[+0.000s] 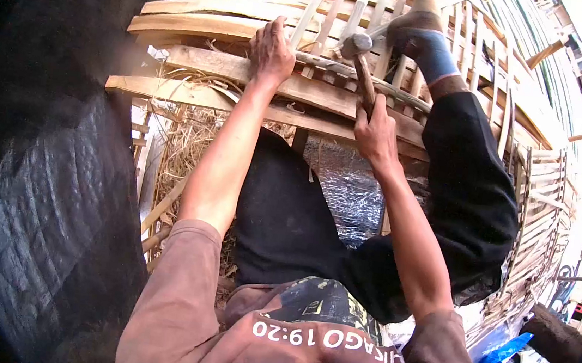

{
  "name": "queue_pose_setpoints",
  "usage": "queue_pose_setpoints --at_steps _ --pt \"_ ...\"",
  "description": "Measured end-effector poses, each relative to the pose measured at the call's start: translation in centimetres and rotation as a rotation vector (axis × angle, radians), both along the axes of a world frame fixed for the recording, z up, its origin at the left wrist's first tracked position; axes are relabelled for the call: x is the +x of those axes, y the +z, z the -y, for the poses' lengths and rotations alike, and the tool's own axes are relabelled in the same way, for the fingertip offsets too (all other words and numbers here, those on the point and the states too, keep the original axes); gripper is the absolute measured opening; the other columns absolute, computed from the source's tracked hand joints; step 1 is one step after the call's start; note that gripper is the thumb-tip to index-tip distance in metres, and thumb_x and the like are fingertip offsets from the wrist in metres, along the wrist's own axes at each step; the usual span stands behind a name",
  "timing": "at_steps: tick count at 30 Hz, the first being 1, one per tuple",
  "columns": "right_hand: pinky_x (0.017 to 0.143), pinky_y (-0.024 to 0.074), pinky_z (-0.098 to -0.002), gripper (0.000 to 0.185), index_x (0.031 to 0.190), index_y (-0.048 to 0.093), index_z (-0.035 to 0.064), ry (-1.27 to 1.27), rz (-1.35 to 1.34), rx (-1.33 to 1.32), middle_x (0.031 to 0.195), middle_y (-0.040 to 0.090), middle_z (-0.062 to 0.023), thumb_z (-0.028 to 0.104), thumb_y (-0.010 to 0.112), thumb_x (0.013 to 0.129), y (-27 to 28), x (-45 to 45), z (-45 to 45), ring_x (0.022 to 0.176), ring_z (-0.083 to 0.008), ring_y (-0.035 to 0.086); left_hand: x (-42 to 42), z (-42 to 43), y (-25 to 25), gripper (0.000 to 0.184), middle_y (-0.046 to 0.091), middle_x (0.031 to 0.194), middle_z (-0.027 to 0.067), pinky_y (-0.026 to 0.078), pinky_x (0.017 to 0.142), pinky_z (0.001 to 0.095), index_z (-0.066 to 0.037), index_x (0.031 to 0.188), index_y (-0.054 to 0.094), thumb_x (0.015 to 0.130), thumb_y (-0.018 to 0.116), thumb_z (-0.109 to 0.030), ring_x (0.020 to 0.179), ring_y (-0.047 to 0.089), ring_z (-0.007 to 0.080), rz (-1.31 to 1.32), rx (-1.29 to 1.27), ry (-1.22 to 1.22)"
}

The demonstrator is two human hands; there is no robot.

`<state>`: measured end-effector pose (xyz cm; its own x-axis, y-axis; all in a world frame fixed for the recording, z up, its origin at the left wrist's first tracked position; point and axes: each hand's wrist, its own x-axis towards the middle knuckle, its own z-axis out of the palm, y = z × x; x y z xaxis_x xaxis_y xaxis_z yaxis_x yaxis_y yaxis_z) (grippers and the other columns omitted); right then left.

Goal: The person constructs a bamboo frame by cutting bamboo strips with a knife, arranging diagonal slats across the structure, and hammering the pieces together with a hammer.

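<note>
A hammer (364, 76) with a metal head and a wooden handle is gripped low on its handle by my right hand (377, 135). Its head is over the slats, close to my raised foot. My left hand (272, 53) rests on the wooden slats with fingers bent and drawn together; what they pinch, if anything, is hidden. From beside that hand a thin bamboo strip (359, 73) runs right, across several upright slats (314, 10). Nearer to me lies a thick wooden board (328, 99).
My foot (421, 25) in a sock presses on the slat frame at the top. Dark plastic sheeting (66, 229) hangs at the left. Dry straw (185, 138) and shiny foil-like sheeting (353, 195) show below the boards. A blue plastic bag (503, 356) lies lower right.
</note>
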<state>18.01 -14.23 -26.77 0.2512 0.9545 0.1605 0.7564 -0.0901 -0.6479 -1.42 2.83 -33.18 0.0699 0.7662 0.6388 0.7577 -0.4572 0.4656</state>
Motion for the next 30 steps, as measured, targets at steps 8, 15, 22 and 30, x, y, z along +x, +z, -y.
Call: queue_pose_setpoints --at_steps 8,15,22,30 --pt "0.060 0.0440 -0.0446 0.030 0.103 0.049 0.0009 -0.082 -0.393 -0.016 0.073 0.058 -0.0213 0.030 0.056 0.095 4.6 0.0 6.6 0.064 -0.0358 0.058 0.1 5.9 3.0 0.041 0.052 0.121 0.0189 0.039 0.093 0.0507 -0.004 0.120 0.055 0.084 0.058 -0.023 0.111 0.050 0.0359 -0.110 -0.012 0.020" --pt "0.041 0.0358 -0.0253 0.023 0.096 0.048 0.0043 -0.155 -0.882 -0.072 0.064 0.046 0.0016 0.025 0.058 0.095 6.8 -1.4 21.0 0.048 -0.0084 0.044 2.9 8.7 2.5 0.043 0.052 0.123 0.0155 0.041 0.091 0.0524 -0.009 0.121 0.055 0.081 0.061 -0.023 0.111 0.051 0.0351 -0.121 -0.102 -0.073" --pt "0.064 0.0409 -0.0298 0.032 0.106 0.053 -0.0003 -0.088 -0.925 -0.139 0.080 0.051 -0.0045 0.025 0.066 0.091 5.1 -2.9 27.2 0.073 -0.0129 0.045 4.4 9.3 4.2 0.048 0.053 0.124 0.0146 0.041 0.094 0.0500 -0.010 0.126 0.053 0.081 0.061 -0.027 0.115 0.050 0.0328 -0.227 -0.112 0.030" --pt "0.069 0.0467 -0.0329 0.035 0.112 0.051 -0.0006 0.078 -0.801 -0.119 0.081 0.057 -0.0143 0.024 0.065 0.092 5.7 -3.5 29.2 0.073 -0.0177 0.053 8.1 6.3 6.3 0.051 0.057 0.124 0.0166 0.043 0.097 0.0499 -0.004 0.126 0.054 0.083 0.064 -0.027 0.116 0.053 0.0333 -0.273 -0.155 -0.152"
